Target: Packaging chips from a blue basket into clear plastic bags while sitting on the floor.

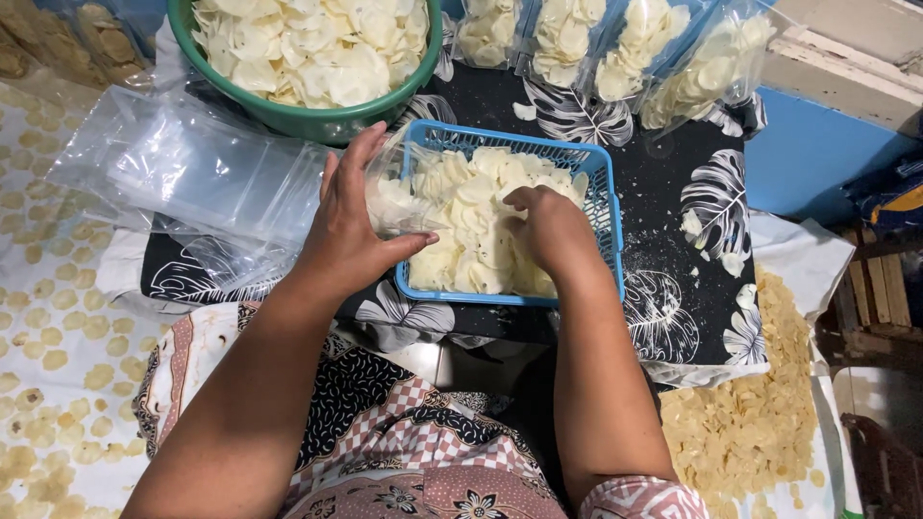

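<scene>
The fingers (361, 159) of the left hand (348, 226) are spread wide and laid against a clear bag (392, 197), the thumb hooked around its near edge, so that the bag is held open and on its side over the left rim of a blue basket (610, 207). The fingers (519, 199) of the right hand (548, 231) are curled down into the chips (471, 240) heaped in the basket; whether any are pinched cannot be told. The chips are seen as thin, pale cream slices, roundish and slightly curled, piled loosely. A few have been gathered inside the bag, which lies at three o'clock from the left fingers and at nine o'clock from the right fingers. The basket is set on a black cloth (663, 192) printed with white leaves. At twelve o'clock from the left hand a green bowl (288, 117) full of the same slices is placed, just beside the basket. At nine o'clock a stack of empty clear bags (192, 173) is spread. At one o'clock from the right hand a row of filled bags (625, 53) is lined up, well apart from the fingers.
</scene>
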